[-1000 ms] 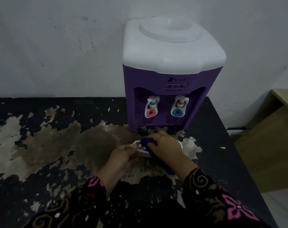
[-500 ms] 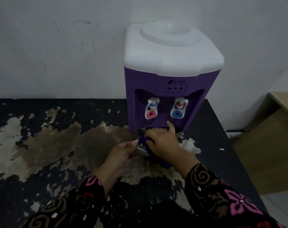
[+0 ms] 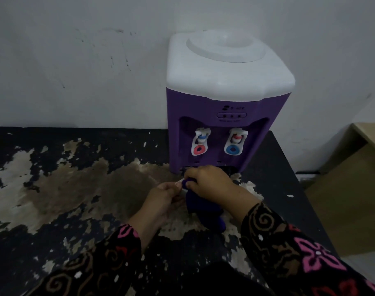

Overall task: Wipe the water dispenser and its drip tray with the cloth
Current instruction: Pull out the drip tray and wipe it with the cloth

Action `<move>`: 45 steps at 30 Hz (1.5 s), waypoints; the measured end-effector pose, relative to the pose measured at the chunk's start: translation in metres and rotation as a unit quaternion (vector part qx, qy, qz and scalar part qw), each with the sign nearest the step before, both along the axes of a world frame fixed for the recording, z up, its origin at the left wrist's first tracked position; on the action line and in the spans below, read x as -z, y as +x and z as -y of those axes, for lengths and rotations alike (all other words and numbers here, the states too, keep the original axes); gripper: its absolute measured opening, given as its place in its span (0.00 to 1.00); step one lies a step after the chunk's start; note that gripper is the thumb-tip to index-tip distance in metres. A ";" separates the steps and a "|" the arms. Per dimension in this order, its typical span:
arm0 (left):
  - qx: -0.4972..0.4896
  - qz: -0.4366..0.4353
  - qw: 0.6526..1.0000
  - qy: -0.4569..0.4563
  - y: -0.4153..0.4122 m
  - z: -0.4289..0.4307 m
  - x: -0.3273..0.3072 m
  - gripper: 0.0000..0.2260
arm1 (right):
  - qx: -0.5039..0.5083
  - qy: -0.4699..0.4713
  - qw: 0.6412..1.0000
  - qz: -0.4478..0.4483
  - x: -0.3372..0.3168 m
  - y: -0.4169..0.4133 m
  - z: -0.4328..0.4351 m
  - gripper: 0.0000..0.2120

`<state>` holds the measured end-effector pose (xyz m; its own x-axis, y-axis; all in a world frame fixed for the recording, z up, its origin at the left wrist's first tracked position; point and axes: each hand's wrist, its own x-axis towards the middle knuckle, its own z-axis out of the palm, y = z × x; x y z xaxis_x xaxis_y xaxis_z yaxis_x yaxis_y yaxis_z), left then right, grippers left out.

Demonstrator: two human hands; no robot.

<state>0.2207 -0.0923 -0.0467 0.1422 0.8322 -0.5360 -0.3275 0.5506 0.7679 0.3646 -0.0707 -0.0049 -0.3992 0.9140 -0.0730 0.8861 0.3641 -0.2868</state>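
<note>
Item 1: water dispenser point(image 3: 225, 124), purple body with a white top, standing upright at the back of the table point(image 3: 54, 242) against the wall, taps facing me. The left tap point(image 3: 198, 149) has a red disc and the right tap point(image 3: 232, 149) a blue one. The logo and panel lettering are too small to read.

Item 2: drip tray point(image 3: 183, 191), white, only a sliver showing. It lies just before the dispenser's base, and my left hand point(image 3: 163, 197) pinches its edge.

Item 3: cloth point(image 3: 203, 210), dark blue, bunched under the curled fingers of my right hand point(image 3: 210, 182). Its long axis trails toward me and rightward onto the table's peeling black top.
</note>
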 end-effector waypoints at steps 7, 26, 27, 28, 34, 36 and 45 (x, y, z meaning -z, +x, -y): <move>0.002 -0.014 1.000 0.022 0.006 -0.001 -0.004 0.05 | 0.030 0.049 0.997 0.050 -0.007 -0.012 -0.004 0.07; 0.010 -0.038 0.999 0.027 0.007 -0.007 -0.007 0.05 | 0.116 -0.061 0.991 -0.039 -0.005 0.004 -0.014 0.04; 0.010 -0.036 0.999 0.027 0.006 -0.008 -0.006 0.05 | 0.128 -0.067 0.989 -0.034 -0.004 0.006 -0.014 0.06; 0.011 -0.034 0.999 0.025 0.006 -0.009 -0.006 0.05 | 0.137 -0.070 0.987 -0.033 -0.002 0.008 -0.013 0.07; 0.021 -0.058 0.997 0.043 0.009 -0.015 -0.006 0.06 | 0.055 0.044 0.997 -0.018 0.002 -0.003 -0.008 0.04; 0.029 -0.064 0.997 0.044 0.008 -0.016 -0.006 0.06 | 0.043 0.022 0.998 -0.035 0.000 -0.001 -0.008 0.05; 0.039 -0.072 0.996 0.042 0.009 -0.018 -0.006 0.06 | 0.057 0.000 0.998 -0.025 -0.003 0.001 -0.008 0.04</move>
